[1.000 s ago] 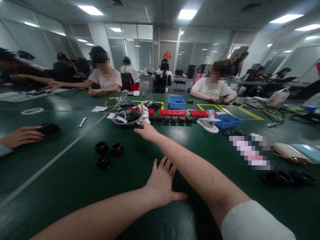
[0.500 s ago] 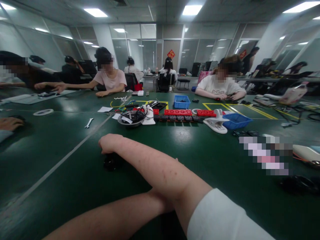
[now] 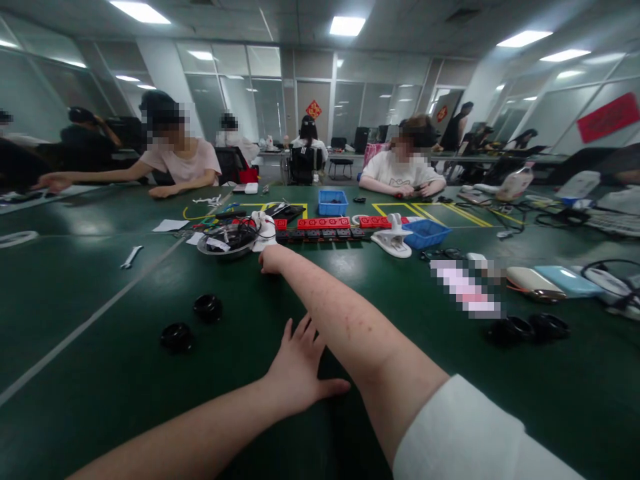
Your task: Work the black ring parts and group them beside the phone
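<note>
**R fist beside bowl**

R hand (image 3: pixel 273 259) curled shut just in front of metal bowl (image 3: pixel 227 241); contents can't tell. L hand (image 3: pixel 299 370) flat, fingers spread, on table (image 3: pixel 100 387), well nearer than bowl. Black rings (image 3: pixel 207 307) lie betw. bowl & camera, left of L hand.

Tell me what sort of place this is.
Probably an electronics assembly workroom: several seated people share a long green table, with red power strips and a blue bin on it.
</note>
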A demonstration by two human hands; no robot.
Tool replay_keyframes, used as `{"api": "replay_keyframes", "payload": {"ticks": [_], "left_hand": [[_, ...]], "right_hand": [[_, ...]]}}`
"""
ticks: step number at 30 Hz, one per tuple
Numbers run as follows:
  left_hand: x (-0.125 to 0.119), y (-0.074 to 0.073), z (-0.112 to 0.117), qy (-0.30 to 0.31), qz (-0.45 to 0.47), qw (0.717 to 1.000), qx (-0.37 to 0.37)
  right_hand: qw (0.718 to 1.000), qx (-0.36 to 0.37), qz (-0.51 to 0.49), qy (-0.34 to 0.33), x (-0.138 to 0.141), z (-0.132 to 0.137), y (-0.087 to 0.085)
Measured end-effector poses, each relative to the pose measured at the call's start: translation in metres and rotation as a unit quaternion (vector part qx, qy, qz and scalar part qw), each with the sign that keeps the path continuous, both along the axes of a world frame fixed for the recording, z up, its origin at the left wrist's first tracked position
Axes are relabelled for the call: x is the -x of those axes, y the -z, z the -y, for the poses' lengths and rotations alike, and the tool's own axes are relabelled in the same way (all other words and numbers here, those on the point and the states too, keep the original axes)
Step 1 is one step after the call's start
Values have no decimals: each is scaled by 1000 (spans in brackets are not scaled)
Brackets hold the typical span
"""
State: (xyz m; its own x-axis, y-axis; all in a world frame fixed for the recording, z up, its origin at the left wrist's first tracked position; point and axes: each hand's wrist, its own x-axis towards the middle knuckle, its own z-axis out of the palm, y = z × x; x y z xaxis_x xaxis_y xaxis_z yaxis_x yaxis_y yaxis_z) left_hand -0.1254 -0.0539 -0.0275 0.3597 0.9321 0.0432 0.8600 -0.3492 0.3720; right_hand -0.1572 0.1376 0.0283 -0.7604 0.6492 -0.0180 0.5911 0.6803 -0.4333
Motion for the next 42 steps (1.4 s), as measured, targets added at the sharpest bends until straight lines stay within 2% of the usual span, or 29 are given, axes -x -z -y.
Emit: {"api": "replay_keyframes", "payload": {"ticks": [4, 8, 11, 14, 16, 20, 23, 28, 32, 35, 42], "left_hand": [[1, 5, -3, 0, -40, 999, 17], [-1, 4, -3, -11, -50, 998, 26], [-3, -1, 0, -42, 17, 999, -9], [-4, -5, 5, -78, 105, 987, -94], [-4, -5, 7, -86, 131, 979, -129], [-3, -2, 2, -111, 131, 980, -105], [-1, 2, -5, -123, 98, 985, -67], [0, 7, -11, -100, 45, 994, -9], [-1, 8, -9, -91, 43, 995, -23], [-4, 7, -6, -62, 40, 997, -22], [-17, -3, -3, 17, 29, 999, 35]], "right_hand": [[995, 0, 66, 71, -39, 2, 4], [993, -24, 60, 101, -81, 11, 12], [992, -48, 43, 110, -113, 20, 20], [991, -63, 29, 117, -143, 30, 26], [990, -73, 17, 117, -161, 38, 29], [991, -90, -5, 95, -188, 62, 30], [993, -97, -19, 71, -202, 85, 30], [994, -99, -40, 32, -219, 118, 27], [994, -95, -54, 3, -226, 136, 27], [994, -90, -63, -11, -230, 149, 28], [993, -73, -71, -51, -237, 169, 27]]}}
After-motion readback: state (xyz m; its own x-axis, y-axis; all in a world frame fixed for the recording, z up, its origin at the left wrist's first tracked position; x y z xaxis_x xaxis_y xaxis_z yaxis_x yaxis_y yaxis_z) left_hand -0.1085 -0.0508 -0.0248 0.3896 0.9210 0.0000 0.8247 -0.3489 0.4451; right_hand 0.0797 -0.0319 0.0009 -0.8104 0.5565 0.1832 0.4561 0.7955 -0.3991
